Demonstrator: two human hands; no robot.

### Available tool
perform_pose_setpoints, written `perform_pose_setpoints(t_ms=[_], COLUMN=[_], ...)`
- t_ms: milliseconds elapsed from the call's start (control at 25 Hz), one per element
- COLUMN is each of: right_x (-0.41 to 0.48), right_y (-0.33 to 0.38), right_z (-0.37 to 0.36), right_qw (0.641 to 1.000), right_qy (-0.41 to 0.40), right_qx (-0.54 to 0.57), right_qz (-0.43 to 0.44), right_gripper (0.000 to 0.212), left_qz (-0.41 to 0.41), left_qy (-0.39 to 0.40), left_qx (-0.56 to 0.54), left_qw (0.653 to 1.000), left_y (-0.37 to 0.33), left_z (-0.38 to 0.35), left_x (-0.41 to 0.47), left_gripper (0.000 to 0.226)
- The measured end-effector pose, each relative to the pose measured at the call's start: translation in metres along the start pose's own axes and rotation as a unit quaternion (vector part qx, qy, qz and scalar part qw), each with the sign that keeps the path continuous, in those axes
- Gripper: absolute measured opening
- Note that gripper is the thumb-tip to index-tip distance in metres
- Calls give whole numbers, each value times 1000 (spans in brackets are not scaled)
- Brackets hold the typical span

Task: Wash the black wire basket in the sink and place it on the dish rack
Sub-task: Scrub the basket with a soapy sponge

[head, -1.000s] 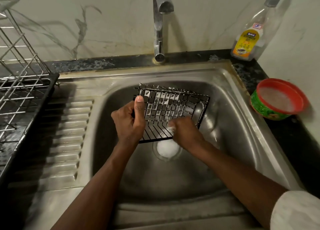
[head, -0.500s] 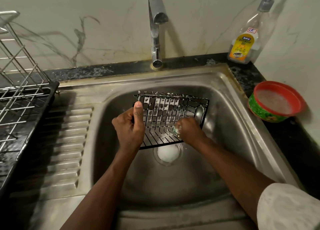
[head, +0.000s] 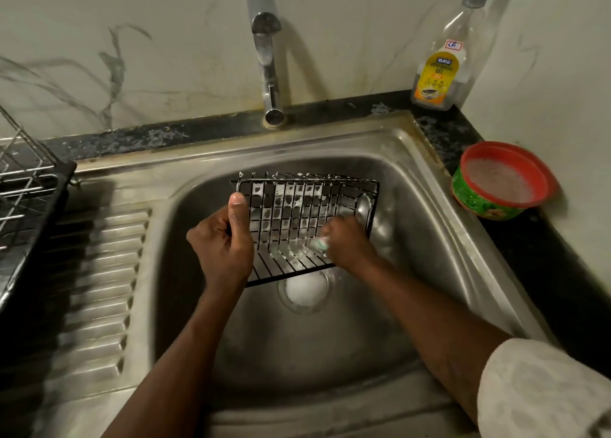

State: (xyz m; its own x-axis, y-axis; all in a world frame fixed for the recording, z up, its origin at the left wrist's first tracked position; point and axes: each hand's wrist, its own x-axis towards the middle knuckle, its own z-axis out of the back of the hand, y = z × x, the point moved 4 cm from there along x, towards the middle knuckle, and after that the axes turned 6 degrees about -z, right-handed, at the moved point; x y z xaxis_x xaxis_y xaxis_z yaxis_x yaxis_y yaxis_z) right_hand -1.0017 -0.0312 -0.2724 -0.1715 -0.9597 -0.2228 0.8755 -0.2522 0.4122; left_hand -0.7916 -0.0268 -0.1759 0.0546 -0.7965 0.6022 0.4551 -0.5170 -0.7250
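The black wire basket (head: 297, 213) is held tilted over the steel sink (head: 429, 239), soap film filling many of its squares. My left hand (head: 224, 242) grips the basket's left edge, thumb up along the frame. My right hand (head: 347, 242) presses a small green and white scrubber (head: 321, 243) against the inside of the basket near its lower right. The dish rack (head: 23, 193), silver wire on a black tray, stands at the far left edge of the view.
The tap (head: 266, 47) rises behind the sink; no water is seen running. A dishwash gel bottle (head: 439, 70) and a red-rimmed tub of soapy paste (head: 499, 179) sit on the dark counter at right. A ribbed drainboard (head: 105, 289) lies left of the basin; foam covers the drain (head: 305, 289).
My right hand with the scrubber has slid up and to the right across the basket's inside. My left hand keeps the same grip; the view has shifted slightly.
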Motion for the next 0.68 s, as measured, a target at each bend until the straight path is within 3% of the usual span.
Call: perform_pose_setpoints(t_ms=[80,240,400,560,680], right_x=[2,-6,-18,-35,-48], right_y=[-11,7,0,0,25], right_z=[8,17,28,30,28], right_qw=[997,990,981,981,987], right_qy=[6,20,1,35,50], right_qx=[-80,-135,-192,-145,-116], right_qz=[0,43,-32,-121,-101], right_gripper=[11,19,28,25,21], left_qz=[0,8,21,8,2], left_qy=[-4,-11,-18,-16,-15], left_qx=[4,10,11,13,17], left_qw=[1000,1000,1000,1000,1000], left_y=[0,3,-1,-1,0], left_z=[0,3,1,0,0], left_x=[0,0,2,0,1], left_gripper=[60,61,60,59,60])
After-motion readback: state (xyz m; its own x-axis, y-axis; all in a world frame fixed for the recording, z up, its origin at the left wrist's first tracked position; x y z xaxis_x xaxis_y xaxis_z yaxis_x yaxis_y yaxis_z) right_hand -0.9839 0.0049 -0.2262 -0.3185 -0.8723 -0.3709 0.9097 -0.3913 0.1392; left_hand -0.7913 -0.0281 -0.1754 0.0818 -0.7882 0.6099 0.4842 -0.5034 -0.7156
